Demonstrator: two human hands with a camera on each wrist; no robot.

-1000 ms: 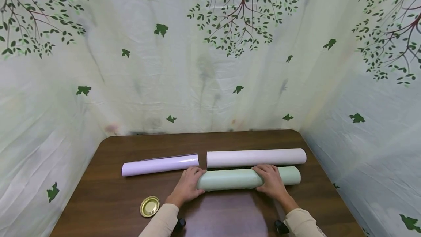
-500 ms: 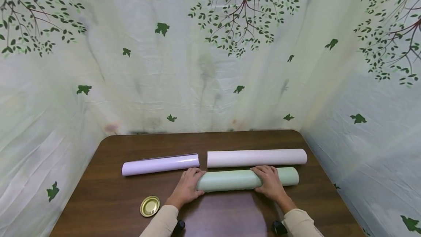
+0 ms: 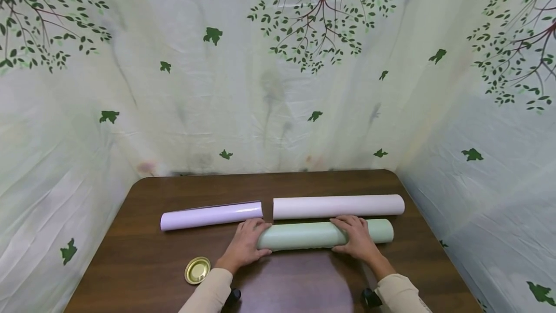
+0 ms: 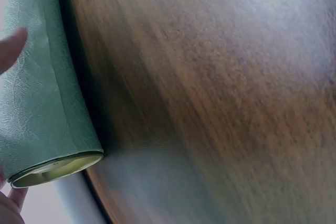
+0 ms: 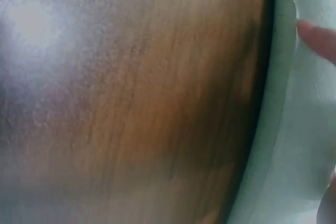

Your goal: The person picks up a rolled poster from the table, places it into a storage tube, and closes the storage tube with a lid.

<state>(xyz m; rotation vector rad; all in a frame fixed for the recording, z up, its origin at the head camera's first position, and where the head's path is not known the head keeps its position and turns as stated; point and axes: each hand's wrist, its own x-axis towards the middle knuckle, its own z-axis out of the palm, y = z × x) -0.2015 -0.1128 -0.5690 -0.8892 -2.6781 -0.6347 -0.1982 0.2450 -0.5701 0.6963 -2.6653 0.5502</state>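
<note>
1. The fingers (image 3: pixel 257 224) of the left hand (image 3: pixel 244 246) grasp the green roll (image 3: pixel 299 236) at its left end; they curl over its top and far side, while the thumb (image 4: pixel 11 51) presses the near side.
2. The fingers of the right hand (image 3: pixel 358 240) grasp the same roll right of its middle; they also reach over the top, with the thumb on the near face; the right end sticks out beyond this hand.
3. The green roll stretches crosswise over the bench (image 3: pixel 299 281), directly under both palms, most of its length bare between the two hands; the left wrist view shows a gold-toned rim (image 4: pixel 58 169) around its recessed end.
4. The white roll (image 3: pixel 339 206) lies just behind it, nearly parallel; whether the two touch, I cannot tell.
5. The purple roll (image 3: pixel 211 216) lies to the left, slightly slanted, its right end just beyond the left hand; the gold lid (image 3: pixel 197 270) rests near the left sleeve (image 3: pixel 210 289).
6. Leaf-printed cloth (image 3: pixel 269 86) hangs behind the bench.
</note>
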